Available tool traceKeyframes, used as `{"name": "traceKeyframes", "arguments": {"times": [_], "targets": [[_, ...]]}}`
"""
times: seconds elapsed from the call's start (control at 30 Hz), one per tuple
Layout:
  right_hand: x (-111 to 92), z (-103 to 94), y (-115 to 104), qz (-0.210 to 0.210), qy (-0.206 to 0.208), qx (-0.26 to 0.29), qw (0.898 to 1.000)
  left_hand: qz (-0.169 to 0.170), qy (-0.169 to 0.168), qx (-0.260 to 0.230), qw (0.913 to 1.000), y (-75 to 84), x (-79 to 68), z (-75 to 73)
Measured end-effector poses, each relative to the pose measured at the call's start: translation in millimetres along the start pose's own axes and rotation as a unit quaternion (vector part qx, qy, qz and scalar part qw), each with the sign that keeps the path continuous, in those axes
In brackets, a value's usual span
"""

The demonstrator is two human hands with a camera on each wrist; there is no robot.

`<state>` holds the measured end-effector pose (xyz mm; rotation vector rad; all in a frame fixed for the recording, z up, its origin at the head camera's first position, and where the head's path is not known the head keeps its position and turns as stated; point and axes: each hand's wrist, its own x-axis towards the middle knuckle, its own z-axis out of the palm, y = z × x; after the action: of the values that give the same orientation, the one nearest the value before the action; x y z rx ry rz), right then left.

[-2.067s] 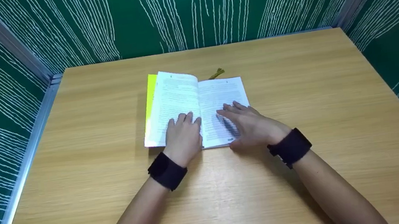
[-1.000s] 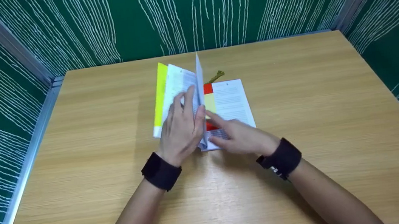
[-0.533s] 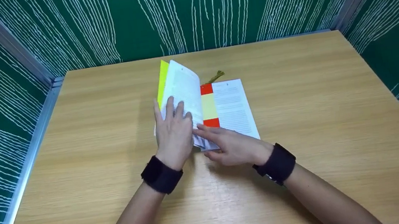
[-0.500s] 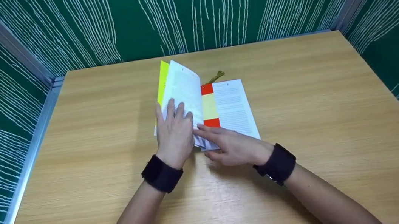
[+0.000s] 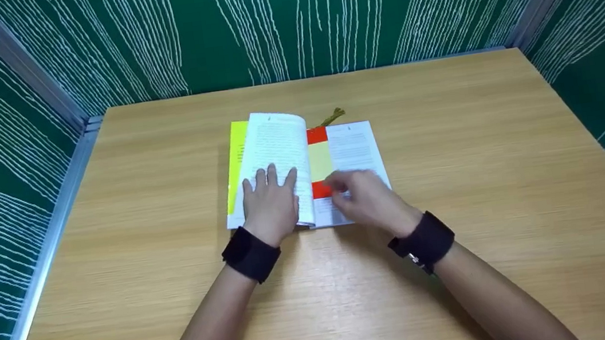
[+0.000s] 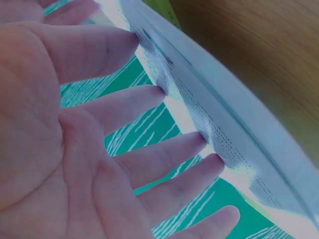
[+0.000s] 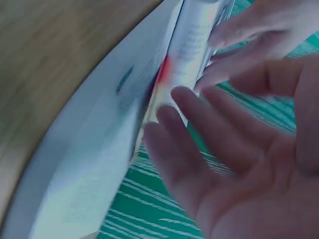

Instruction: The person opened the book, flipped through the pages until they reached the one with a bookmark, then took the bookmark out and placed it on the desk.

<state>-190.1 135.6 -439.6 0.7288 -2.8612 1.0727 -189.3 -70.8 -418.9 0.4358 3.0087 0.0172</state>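
Note:
An open book (image 5: 276, 144) lies on the wooden table, its left pages slightly raised over a yellow cover flap (image 5: 237, 161). Beside the gutter, on the right page (image 5: 351, 144), lies a red and pale yellow bookmark (image 5: 320, 160) with an olive tassel (image 5: 332, 117) sticking out past the top edge. My left hand (image 5: 271, 205) rests on the lower left page with fingers spread. Over the bookmark's lower end hovers my right hand (image 5: 369, 199), somewhat blurred; in the right wrist view its fingers (image 7: 184, 144) are loosely bent with nothing between them.
The wooden table (image 5: 113, 228) surrounds the book on all sides. Green walls (image 5: 211, 37) with white wavy lines and metal corner posts (image 5: 18, 60) enclose the back and sides.
A page turned left, uncovering the bookmark. The left pages have since come down flatter under my left hand. My right hand has lifted from the gutter and moved right, its fingers bending.

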Motion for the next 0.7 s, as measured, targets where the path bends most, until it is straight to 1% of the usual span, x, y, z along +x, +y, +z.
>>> {"name": "traceKeyframes", "arguments": {"times": [0.07,0.13,0.23,0.33,0.43,0.57,0.7], "targets": [[4,-1.6,6,0.044,0.036,0.001,0.998,0.001,-0.002,-0.001,1.0,0.8,-0.1,0.4],[9,-3.4,13,0.094,0.05,-0.003,0.994,0.001,-0.004,0.001,1.0,1.3,0.4,0.5],[20,-6.5,19,0.167,0.032,-0.008,0.985,0.002,-0.005,0.006,1.0,0.8,0.7,-0.6],[34,-6.5,19,0.219,0.009,-0.005,0.976,0.001,-0.006,0.013,0.9999,-0.3,1.1,-0.9],[45,-2.5,17,0.244,0.008,0.004,0.97,0.0,-0.004,0.017,0.9998,0.4,1.1,0.1],[54,2.8,15,0.261,0.015,0.03,0.965,0.003,-0.005,0.016,0.9999,2.6,1.8,0.5],[58,4.8,17,0.255,0.027,0.063,0.964,0.001,-0.003,0.019,0.9998,2.6,2.0,-0.9]]}}
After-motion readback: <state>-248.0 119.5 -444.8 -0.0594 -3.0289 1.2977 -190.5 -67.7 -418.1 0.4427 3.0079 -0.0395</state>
